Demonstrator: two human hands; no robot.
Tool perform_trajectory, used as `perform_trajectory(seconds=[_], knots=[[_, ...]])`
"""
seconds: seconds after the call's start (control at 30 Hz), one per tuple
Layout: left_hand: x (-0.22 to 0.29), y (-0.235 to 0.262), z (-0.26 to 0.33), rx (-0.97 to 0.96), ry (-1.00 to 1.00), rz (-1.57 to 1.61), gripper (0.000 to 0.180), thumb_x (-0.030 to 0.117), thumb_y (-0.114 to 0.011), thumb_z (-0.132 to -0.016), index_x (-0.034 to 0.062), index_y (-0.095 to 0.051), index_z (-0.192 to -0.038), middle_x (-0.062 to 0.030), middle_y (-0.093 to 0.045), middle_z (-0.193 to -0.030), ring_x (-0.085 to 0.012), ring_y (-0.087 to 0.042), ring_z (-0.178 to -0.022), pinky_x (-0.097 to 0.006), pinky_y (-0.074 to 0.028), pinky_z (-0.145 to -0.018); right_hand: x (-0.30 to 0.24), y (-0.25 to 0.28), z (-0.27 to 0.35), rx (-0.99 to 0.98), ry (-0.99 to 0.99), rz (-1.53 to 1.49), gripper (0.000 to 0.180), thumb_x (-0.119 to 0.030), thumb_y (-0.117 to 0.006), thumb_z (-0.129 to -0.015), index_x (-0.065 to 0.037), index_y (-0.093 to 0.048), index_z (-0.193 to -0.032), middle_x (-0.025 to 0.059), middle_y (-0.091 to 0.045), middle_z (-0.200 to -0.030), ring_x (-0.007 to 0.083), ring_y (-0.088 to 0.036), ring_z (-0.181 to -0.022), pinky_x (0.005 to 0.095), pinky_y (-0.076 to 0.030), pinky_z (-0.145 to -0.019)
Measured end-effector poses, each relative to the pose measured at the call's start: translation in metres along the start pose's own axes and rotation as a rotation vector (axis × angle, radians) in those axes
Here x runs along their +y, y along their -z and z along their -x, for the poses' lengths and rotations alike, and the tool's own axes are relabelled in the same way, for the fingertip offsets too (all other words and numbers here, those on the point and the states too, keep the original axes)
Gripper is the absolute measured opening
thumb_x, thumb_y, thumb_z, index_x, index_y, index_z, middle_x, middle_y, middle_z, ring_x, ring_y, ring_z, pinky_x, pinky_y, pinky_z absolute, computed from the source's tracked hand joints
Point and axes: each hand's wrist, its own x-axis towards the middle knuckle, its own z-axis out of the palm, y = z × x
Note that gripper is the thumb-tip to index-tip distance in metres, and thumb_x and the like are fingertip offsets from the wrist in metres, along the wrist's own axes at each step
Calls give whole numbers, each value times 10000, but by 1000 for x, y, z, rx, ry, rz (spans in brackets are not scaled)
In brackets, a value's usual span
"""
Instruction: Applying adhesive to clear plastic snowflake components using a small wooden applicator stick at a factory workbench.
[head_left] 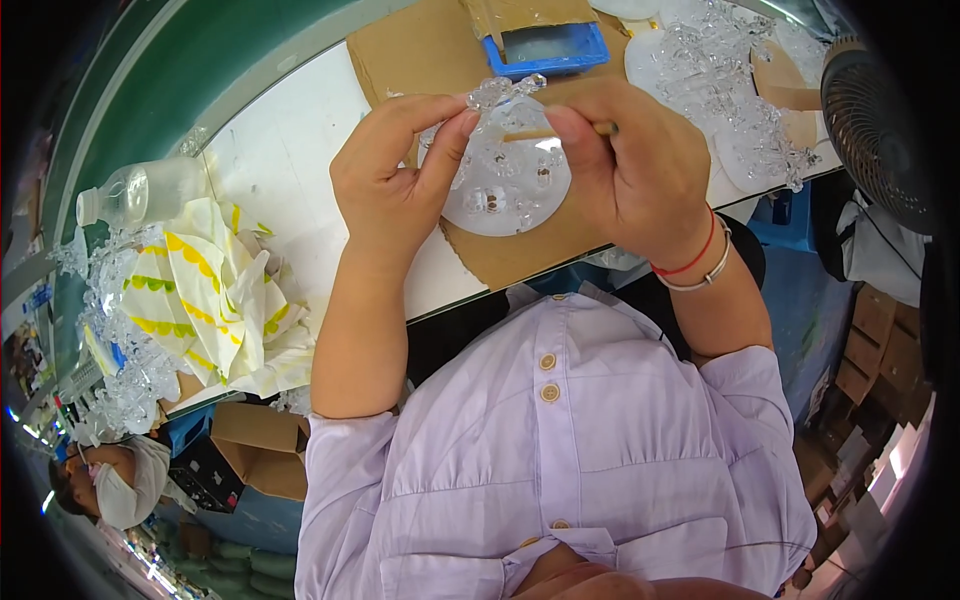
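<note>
A small, clear, faceted piece of glassy material [492,94] is in the upper centre of the frame, pinched at its left end between the thumb and fingertips of the left hand [395,165]. The right hand [640,160], its fingers curled in, grips a slim tan stick [528,135] whose left end points toward the left hand (whether these fingers also touch the clear piece, I cannot tell). Below both hands lies a round, whitish, translucent plate [490,226] scattered with more clear pieces, resting on a flat brown cardboard sheet [400,60]. Just beyond, at the top centre, sits a rectangular blue tray [550,66]. A sparkling heap of clear, branching pieces [700,60] fills the upper right, near a round black fan [876,140] at the edge. Across the white tabletop [275,165], on the left, a clear bottle with a white cap [155,190] lies beside a crumpled white sheet patterned in yellow and green [210,290]. At lower left are an open brown cardboard box [255,440] and another person in a white top [130,480].
</note>
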Motion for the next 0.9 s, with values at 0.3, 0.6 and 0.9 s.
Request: perform_trajectory(seconds=[0.3,0.6,0.9], knots=[[1,0,0,-21,9,-25,134,40,-747,-774,-5,-666,-870,-65,-673,-827,-133,-608,-742,-233,-482,-704,-21,6,39,-208,188,-116,210,-109,-707,-785,-11,-535,-856,125,-594,-795,223,-547,-551,291,-430,-458],[-1,-1,0,28,-45,-20,118,4,-737,-743,20,-678,-844,-82,-685,-796,-177,-644,-692,-245,-493,-617,-16,13,32,-147,38,-126,160,-62,-658,-823,-7,-517,-876,129,-581,-767,241,-558,-587,308,-440,-489],[-1,-3,1,26,-59,-60,116,10,-742,-739,16,-670,-830,-82,-683,-790,-186,-651,-713,-254,-500,-643,-1,37,26,-189,-241,-186,71,-40,-555,-911,9,-504,-900,127,-562,-732,231,-534,-570,275,-433,-529]])
